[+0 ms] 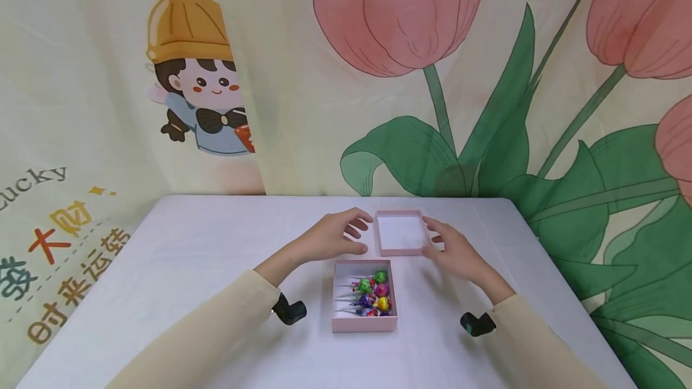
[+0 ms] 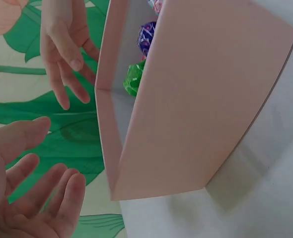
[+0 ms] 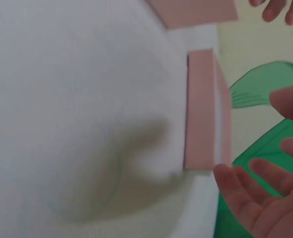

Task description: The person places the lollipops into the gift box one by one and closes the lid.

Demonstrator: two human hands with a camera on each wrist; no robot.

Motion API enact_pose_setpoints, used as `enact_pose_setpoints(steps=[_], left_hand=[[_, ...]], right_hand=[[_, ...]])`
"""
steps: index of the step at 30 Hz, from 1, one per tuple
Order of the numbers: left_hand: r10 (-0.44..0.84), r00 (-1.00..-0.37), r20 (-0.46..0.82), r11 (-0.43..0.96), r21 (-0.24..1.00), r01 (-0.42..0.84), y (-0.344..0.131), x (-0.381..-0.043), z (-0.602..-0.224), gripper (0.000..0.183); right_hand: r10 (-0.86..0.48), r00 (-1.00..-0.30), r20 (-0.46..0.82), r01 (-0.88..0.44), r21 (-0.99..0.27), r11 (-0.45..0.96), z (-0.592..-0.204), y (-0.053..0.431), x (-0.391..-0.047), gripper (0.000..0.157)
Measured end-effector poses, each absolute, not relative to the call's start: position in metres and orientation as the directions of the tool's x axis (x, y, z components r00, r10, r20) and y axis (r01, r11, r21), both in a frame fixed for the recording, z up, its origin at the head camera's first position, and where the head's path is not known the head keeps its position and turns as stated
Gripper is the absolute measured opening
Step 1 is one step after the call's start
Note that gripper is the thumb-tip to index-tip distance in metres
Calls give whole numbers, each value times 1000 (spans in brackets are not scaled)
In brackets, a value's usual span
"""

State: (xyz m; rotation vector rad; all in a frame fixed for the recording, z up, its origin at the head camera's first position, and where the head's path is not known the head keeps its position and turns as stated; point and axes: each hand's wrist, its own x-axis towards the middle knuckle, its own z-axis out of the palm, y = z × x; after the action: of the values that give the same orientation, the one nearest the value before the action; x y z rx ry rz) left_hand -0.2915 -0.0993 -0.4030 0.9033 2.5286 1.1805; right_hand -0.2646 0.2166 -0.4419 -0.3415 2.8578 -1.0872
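Note:
A pink open box (image 1: pixel 364 324) stands on the table, with several wrapped lollipops (image 1: pixel 382 304) lying inside, sticks toward its left side. Behind it a pink box lid (image 1: pixel 401 235) lies with its hollow side up. My left hand (image 1: pixel 336 235) hovers left of the lid, fingers loosely bent and holding nothing. At the lid's right edge is my right hand (image 1: pixel 456 252), thumb and fingers apart; whether a fingertip touches the rim I cannot tell. In the left wrist view the box wall (image 2: pixel 206 94) hides most of the lollipops.
The white-covered table (image 1: pixel 216 239) reaches back to a fabric backdrop (image 1: pixel 303 77) printed with tulips and a cartoon figure. A small black device sits at each wrist, the left one (image 1: pixel 290 310) beside the box.

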Motion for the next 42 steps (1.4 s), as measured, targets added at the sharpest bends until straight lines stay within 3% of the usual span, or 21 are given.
enact_pose_setpoints(steps=[6, 15, 30, 42], left_hand=[[591, -805, -39, 477, 822, 310, -93, -306, -412, 66], [603, -779, -172, 445, 883, 149, -92, -321, -434, 78], [614, -752, -240, 365, 931, 1, -85, -334, -462, 82], [472, -863, -180, 360, 933, 3, -88, -332, -465, 80]], right_hand=[[-177, -981, -76, -77, -689, 721, -456, 221, -291, 73], [-130, -979, -160, 25, -719, 695, -468, 219, -306, 74], [-103, -974, -199, 89, -767, 636, -472, 205, -310, 74], [-79, -986, -150, 71, -788, 611, -471, 189, -308, 75]])
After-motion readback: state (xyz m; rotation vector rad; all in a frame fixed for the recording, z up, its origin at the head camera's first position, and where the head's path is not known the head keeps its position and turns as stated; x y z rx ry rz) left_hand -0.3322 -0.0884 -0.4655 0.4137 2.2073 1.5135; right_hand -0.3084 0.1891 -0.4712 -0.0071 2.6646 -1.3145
